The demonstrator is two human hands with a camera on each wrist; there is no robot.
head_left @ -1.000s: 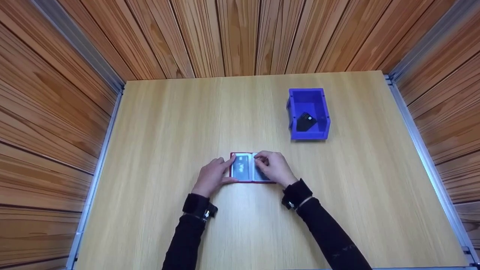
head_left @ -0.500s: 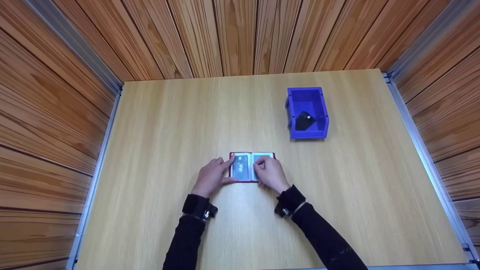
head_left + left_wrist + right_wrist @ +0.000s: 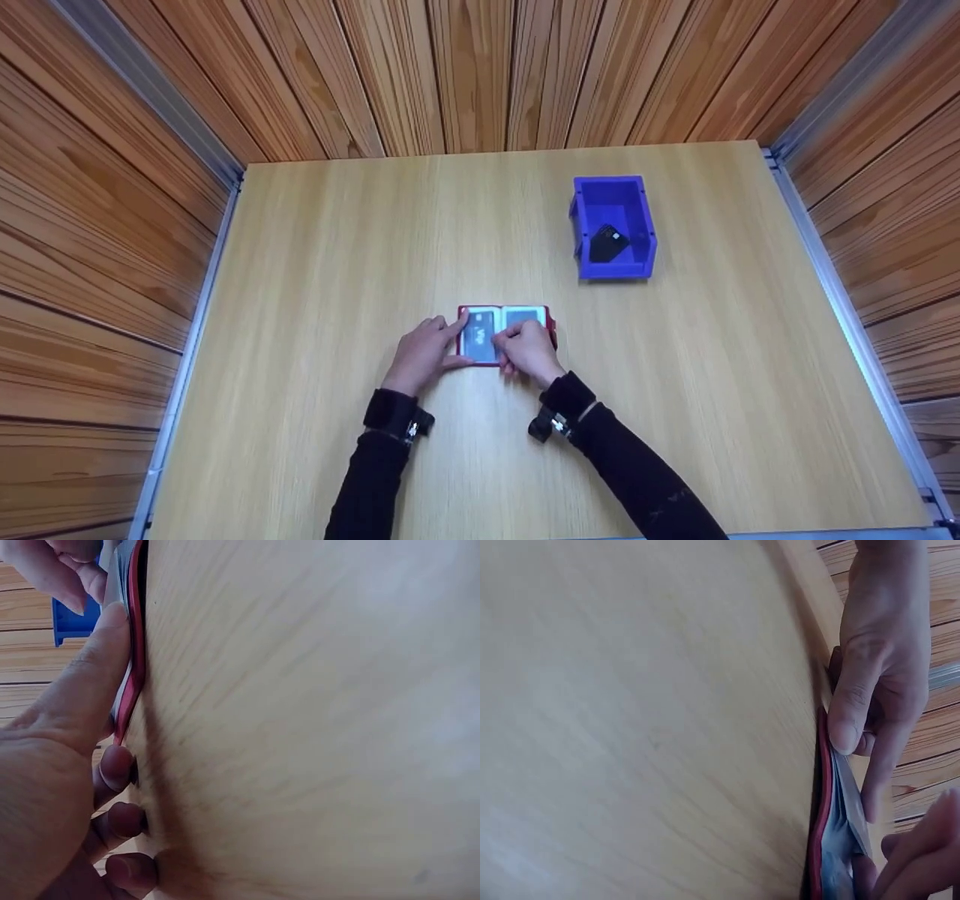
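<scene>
The left hand (image 3: 422, 352), fingers extended, pressed on the open red card holder (image 3: 523, 314), which lay on the tabletop (image 3: 337, 255). The right hand (image 3: 528, 351) had its grip pinched on a page (image 3: 850, 799) near the holder's middle. Beyond, a purple bin (image 3: 615, 271) held something black (image 3: 606, 246).

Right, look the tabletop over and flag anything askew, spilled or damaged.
Only one mild thing: in the purple bin, what looks like a black card lies slanted to the walls, as if dropped in loosely. No spill or damage shows; the red card holder lies open, partly covered.
</scene>
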